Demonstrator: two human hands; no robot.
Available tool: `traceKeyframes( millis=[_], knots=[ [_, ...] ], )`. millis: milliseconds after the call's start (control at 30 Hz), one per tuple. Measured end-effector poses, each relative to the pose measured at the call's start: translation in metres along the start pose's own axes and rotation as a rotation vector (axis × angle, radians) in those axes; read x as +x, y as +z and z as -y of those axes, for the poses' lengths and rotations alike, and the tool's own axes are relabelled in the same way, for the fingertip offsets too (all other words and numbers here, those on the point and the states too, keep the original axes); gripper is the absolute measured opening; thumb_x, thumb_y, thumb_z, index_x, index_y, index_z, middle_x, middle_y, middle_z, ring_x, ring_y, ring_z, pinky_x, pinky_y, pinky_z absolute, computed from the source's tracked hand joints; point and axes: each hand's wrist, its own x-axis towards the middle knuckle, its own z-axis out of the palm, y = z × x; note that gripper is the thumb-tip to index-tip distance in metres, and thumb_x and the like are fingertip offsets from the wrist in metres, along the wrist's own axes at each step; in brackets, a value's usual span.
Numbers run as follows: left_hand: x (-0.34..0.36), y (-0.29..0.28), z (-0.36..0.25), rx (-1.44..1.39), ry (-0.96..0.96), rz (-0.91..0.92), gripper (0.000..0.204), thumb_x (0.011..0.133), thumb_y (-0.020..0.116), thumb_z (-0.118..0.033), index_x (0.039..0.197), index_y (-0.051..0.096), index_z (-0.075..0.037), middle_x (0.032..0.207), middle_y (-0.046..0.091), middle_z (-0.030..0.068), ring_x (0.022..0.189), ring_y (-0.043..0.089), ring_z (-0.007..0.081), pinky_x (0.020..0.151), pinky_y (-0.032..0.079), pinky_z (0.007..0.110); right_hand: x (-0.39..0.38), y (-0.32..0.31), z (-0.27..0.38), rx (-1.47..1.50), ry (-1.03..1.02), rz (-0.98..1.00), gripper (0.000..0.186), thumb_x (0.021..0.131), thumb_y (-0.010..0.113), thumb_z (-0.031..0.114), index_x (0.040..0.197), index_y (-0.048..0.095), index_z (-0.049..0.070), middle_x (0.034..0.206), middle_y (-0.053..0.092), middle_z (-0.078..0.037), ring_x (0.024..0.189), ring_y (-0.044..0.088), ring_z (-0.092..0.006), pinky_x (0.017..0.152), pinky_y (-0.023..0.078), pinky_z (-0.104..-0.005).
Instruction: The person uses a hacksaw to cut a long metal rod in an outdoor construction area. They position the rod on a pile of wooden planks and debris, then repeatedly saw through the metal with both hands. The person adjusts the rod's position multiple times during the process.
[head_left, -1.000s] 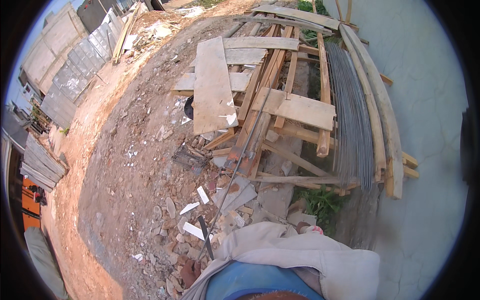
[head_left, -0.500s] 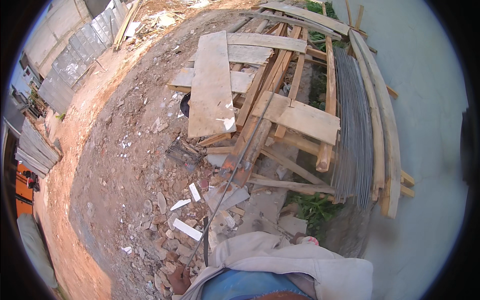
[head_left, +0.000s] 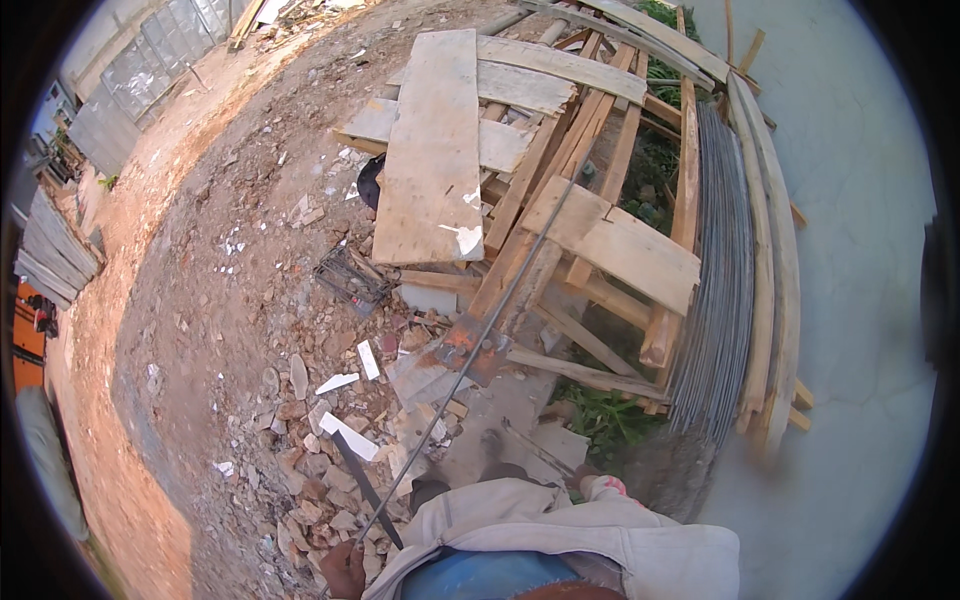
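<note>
My left hand is closed round the near end of a long thin metal rod. The rod slants up and away to the right, across a rusty plate on a beam and past boards. Close to that hand, a dark flat strip points toward the rubble; whether the hand touches it I cannot tell. My right hand, partly hidden by a pale sleeve, is closed at the end of a slim dark tool. The tool's exact kind is unclear.
Ahead lie stacked timber beams and boards. A bundle of thin metal rods lies beside the pale wall. Broken stones and white offcuts cover ground at my left. A wire cage-like piece sits near the boards.
The view has shifted slightly. My left hand has moved a little left with the rod, and the dark strip now tilts left. My right hand and the slim tool show more clearly.
</note>
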Motion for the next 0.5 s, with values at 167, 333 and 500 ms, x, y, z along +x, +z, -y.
traceKeyframes(
  millis=[167,333,500],
  knots=[
    [0.002,0.002,-0.005,-0.020,0.000,-0.014,0.021,0.095,0.063,-0.017,0.089,0.067,0.003,0.067,0.056,0.0126,0.061,0.052,0.0215,0.058,0.041,0.038,-0.001,-0.011,0.007,-0.006,0.007,0.001,0.066,0.077,0.072,0.052,0.122,0.067,0.005,0.127,0.065,-0.019,0.118,0.063,-0.0346,0.099,0.050,-0.0430],
    [0.003,-0.005,-0.001,0.013,-0.039,0.090,0.016,0.097,0.062,-0.014,0.104,0.070,-0.001,0.090,0.070,0.0185,0.078,0.064,0.0290,0.070,0.049,0.044,0.000,-0.012,0.008,0.009,-0.001,-0.013,0.068,0.077,0.072,0.057,0.120,0.068,0.004,0.125,0.066,-0.020,0.117,0.063,-0.0370,0.098,0.051,-0.0442],
    [0.014,-0.007,0.004,-0.033,-0.011,0.087,0.015,0.093,0.064,-0.014,0.092,0.068,0.001,0.070,0.060,0.0154,0.060,0.057,0.0263,0.060,0.045,0.039,-0.002,-0.006,0.003,0.014,-0.022,-0.053,0.064,0.077,0.072,0.053,0.120,0.068,0.005,0.125,0.066,-0.020,0.117,0.063,-0.0345,0.099,0.051,-0.0436]
  ],
)
